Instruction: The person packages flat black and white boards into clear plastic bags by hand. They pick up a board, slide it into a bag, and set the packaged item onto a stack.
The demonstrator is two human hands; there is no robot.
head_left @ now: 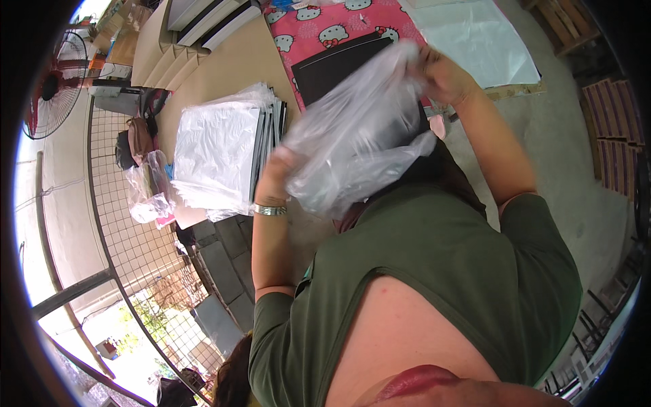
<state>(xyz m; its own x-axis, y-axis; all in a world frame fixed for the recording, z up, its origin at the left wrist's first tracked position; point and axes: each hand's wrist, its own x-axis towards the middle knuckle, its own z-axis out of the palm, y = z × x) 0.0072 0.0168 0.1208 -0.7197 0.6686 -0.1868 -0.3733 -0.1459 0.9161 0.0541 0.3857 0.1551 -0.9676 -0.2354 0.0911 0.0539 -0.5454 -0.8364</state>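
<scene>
Evidently left fingers (287,160), right fingers (425,66) hold clear bag (359,136) by edges; floor (566,169) lies rightward.

Right hand (441,76) beyond left hand (279,168)

A thin, clear, colourless piece of plastic film (359,136), bag or sheet I can't tell from here, is held up in the air, slanting from near left to far right. It looks crumpled and blurred, gathered at its far right corner, a loose fold drooping near right.
</scene>
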